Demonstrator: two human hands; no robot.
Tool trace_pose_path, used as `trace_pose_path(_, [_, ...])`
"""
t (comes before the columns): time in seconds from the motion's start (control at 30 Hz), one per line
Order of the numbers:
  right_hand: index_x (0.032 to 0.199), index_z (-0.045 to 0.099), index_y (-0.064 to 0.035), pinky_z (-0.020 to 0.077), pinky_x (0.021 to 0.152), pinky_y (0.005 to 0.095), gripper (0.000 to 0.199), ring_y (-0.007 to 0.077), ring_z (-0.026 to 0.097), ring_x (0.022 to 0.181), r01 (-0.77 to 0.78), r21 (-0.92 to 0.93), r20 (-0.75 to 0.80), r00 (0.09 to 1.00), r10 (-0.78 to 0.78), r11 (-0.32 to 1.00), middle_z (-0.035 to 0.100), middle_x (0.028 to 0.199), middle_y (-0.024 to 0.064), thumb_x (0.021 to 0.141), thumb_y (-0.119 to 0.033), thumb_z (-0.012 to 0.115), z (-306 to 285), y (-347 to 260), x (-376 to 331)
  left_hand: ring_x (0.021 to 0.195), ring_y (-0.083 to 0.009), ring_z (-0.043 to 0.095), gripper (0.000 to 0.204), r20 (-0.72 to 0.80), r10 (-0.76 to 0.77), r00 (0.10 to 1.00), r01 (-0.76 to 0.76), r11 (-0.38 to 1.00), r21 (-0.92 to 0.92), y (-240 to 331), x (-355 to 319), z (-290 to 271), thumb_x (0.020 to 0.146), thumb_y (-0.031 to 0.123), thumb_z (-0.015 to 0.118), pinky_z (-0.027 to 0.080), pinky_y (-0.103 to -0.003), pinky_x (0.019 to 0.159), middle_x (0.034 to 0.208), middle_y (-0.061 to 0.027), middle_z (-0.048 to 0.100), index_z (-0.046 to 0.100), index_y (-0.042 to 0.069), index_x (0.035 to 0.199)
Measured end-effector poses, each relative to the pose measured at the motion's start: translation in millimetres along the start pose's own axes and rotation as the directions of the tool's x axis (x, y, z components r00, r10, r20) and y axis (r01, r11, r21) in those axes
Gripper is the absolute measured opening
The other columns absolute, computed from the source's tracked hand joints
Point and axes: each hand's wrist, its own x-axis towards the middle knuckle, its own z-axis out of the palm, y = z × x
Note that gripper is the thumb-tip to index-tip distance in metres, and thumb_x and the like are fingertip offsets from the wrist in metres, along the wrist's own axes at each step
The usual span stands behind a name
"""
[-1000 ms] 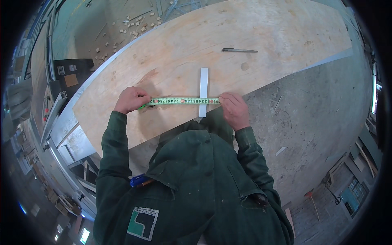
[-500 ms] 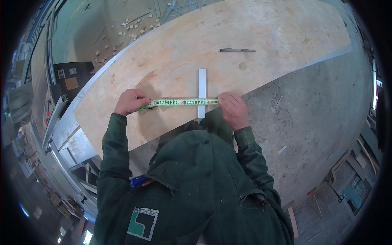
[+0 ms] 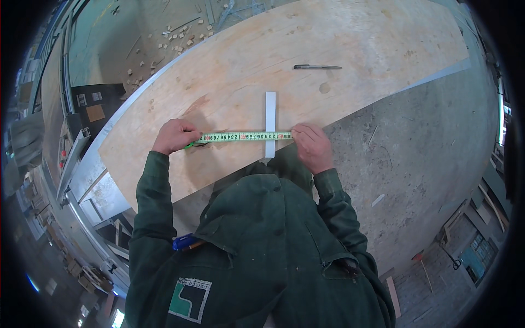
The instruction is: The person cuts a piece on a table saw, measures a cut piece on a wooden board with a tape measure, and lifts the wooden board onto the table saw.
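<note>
One yellow tape measure [image 3: 243, 136] lies stretched flat across the plywood sheet [image 3: 350, 49], crossing one white metal strip [image 3: 270, 123]. The left hand [image 3: 174, 135] at nine o'clock is closed over the tape's case; the right hand [image 3: 310, 145] at three o'clock pins its end, apparently keeping it taut. One pen [image 3: 317, 66] lies at one o'clock.

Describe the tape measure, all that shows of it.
The tape measure is a yellow-green blade with dark markings, pulled out flat across the plywood sheet. It crosses over a white strip at right angles. The left hand covers its green case; the right hand pins its far end near the sheet's edge.
</note>
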Motion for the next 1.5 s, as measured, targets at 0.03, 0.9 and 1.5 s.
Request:
trace_pose_path(0.03, [0.096, 0.071, -0.0042, 0.0574, 0.089, 0.0396, 0.013, 0.0276, 0.070, 0.105, -0.003, -0.001, 0.003, 1.000, 0.003, 1.000, 0.074, 0.103, 0.0072, 0.084, 0.000, 0.073, 0.1, -0.2, 0.0, 0.072, -0.0212, 0.070, 0.028, 0.002, -0.006, 1.000, 0.006, 1.000, 0.004, 0.4, -0.2, -0.2, 0.082, 0.038, 0.077, 0.054, -0.035, 0.070, 0.078, -0.0076, 0.075, 0.083, 0.012, 0.090])
trace_pose_path(0.9, [0.095, 0.072, -0.0035, 0.0576, 0.088, 0.0396, 0.013, 0.0280, 0.070, 0.104, -0.001, 0.017, -0.010, 1.000, 0.001, 1.000, 0.074, 0.102, 0.0080, 0.083, 0.001, 0.071, -0.1, 0.3, 0.2, 0.070, -0.0241, 0.070, 0.029, 0.015, -0.012, 1.000, 0.010, 0.996, 0.090, 7.2, 1.7, -2.6, 0.080, 0.040, 0.074, 0.054, -0.038, 0.067, 0.077, -0.0077, 0.075, 0.083, 0.014, 0.088])
trace_pose_path(1.5, [0.096, 0.072, -0.0039, 0.0577, 0.089, 0.0394, 0.014, 0.0283, 0.070, 0.104, 0.012, 0.013, 0.004, 1.000, -0.012, 1.000, 0.074, 0.103, 0.0077, 0.083, 0.001, 0.071, 0.9, 0.9, 0.3, 0.072, -0.0239, 0.071, 0.028, 0.022, -0.035, 0.999, 0.032, 0.992, 0.122, 9.6, 1.7, -3.7, 0.079, 0.040, 0.074, 0.055, -0.037, 0.068, 0.077, -0.0073, 0.075, 0.084, 0.015, 0.089])
